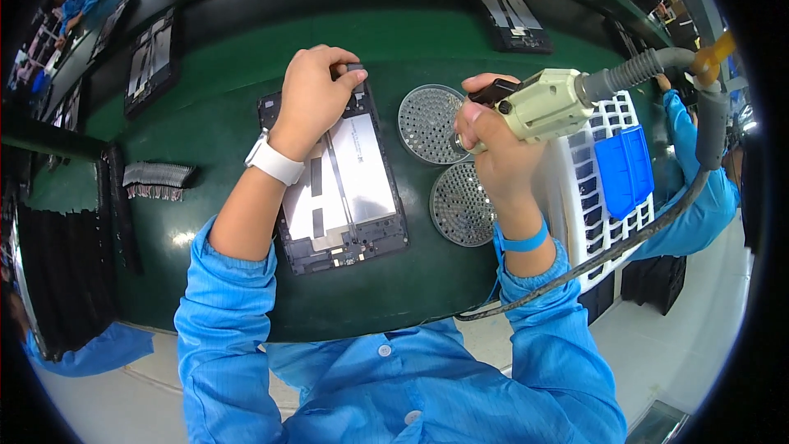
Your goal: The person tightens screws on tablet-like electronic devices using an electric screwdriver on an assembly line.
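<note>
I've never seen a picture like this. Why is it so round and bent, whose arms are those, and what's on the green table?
There is no robot here: a camera worn on a person's head looks down at their own two hands, and its wide lens bends straight edges. The arms in blue sleeves coming up from the bottom are the wearer's. The left hand presses on the top edge of an opened tablet lying on the green table. The right hand has its grip closed around a cream power screwdriver with a hose, held over two round perforated trays. Beside them stands a white rack with a blue bin. Other tablets lie farther back, and other people in blue work nearby.
</note>
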### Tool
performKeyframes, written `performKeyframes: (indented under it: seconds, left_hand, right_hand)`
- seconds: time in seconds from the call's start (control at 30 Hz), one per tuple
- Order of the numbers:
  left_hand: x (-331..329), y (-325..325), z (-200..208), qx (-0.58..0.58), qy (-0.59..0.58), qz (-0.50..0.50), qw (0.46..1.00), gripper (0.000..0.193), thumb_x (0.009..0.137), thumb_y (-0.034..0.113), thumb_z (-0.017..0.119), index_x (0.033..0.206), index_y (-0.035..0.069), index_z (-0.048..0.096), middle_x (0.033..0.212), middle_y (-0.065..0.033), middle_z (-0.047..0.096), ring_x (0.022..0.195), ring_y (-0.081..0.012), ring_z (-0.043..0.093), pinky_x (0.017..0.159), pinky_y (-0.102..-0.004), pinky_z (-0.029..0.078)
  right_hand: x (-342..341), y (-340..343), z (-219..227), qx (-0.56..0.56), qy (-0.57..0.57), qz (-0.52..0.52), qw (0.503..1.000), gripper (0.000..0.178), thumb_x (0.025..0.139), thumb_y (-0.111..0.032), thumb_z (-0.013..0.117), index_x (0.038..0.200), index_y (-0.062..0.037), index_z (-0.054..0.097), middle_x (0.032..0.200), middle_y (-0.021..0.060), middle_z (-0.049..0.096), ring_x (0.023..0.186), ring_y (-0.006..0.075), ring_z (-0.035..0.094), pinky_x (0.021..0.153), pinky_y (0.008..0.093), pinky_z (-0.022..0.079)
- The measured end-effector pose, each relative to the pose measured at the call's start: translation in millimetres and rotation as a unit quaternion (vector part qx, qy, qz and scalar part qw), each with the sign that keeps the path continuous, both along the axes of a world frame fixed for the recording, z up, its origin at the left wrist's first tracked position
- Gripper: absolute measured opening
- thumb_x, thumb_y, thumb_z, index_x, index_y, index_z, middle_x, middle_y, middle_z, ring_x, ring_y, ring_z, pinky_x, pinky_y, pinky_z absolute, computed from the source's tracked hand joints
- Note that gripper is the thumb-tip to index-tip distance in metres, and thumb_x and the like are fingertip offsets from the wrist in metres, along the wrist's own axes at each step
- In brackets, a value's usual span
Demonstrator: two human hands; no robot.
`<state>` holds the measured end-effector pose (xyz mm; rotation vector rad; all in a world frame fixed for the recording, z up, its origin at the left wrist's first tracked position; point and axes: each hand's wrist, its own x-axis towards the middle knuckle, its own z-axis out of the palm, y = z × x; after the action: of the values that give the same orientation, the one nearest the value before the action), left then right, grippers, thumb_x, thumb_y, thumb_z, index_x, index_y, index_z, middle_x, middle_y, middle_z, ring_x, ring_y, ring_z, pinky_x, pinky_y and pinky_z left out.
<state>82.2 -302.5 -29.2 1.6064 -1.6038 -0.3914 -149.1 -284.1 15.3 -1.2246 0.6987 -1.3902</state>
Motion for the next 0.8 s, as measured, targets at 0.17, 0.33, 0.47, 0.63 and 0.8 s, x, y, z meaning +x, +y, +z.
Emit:
performKeyframes:
  seconds: [0.17,0.33,0.47,0.63,0.8]
  left_hand:
    - [9.9,-2.9,-2.1,0.057,0.013,-0.029,0.998,0.023,0.078,0.018,0.077,0.093,0.001,0.074,0.089,-0.0137,0.068,0.081,-0.0279,0.066,0.075,-0.0368,0.052]
    - [14.0,-8.5,4.1,0.101,0.006,-0.017,0.995,0.025,0.078,0.021,0.077,0.093,0.001,0.074,0.088,-0.0150,0.071,0.081,-0.0259,0.068,0.076,-0.0348,0.053]
    - [14.6,2.5,11.1,0.165,0.012,-0.024,0.986,0.020,0.077,0.018,0.078,0.089,0.002,0.076,0.080,-0.0153,0.072,0.069,-0.0253,0.068,0.069,-0.0356,0.053]
    - [-13.9,84.6,9.3,0.145,0.091,-0.109,0.979,0.010,0.078,0.006,0.074,0.084,-0.002,0.073,0.074,-0.0127,0.065,0.066,-0.0210,0.062,0.064,-0.0322,0.049]
    - [-19.8,102.3,15.1,0.177,0.100,-0.055,0.978,0.009,0.077,0.007,0.072,0.083,0.001,0.074,0.076,-0.0143,0.067,0.069,-0.0266,0.065,0.065,-0.0351,0.050]
  right_hand:
    - [-1.6,0.4,1.1,0.002,0.007,0.000,1.000,0.024,0.076,0.007,0.067,0.099,0.0030,0.062,0.085,0.0079,0.065,0.057,0.0083,0.055,0.048,0.0216,0.043]
    - [2.2,1.8,5.6,-0.020,0.009,0.007,1.000,0.024,0.076,0.007,0.067,0.100,0.0033,0.062,0.080,0.0068,0.063,0.056,0.0090,0.054,0.048,0.0223,0.043]
    - [10.9,4.2,11.7,-0.012,-0.017,0.017,1.000,0.023,0.076,0.008,0.065,0.098,0.0040,0.063,0.075,0.0059,0.061,0.054,0.0095,0.053,0.047,0.0228,0.042]
    - [42.2,24.1,26.5,-0.002,-0.011,0.065,0.998,0.020,0.080,0.002,0.061,0.099,0.0065,0.061,0.065,0.0050,0.056,0.051,0.0113,0.051,0.051,0.0275,0.044]
    - [67.9,31.1,8.5,0.039,0.034,0.096,0.994,0.022,0.080,0.000,0.058,0.101,0.0082,0.059,0.061,0.0052,0.052,0.050,0.0134,0.049,0.054,0.0316,0.045]
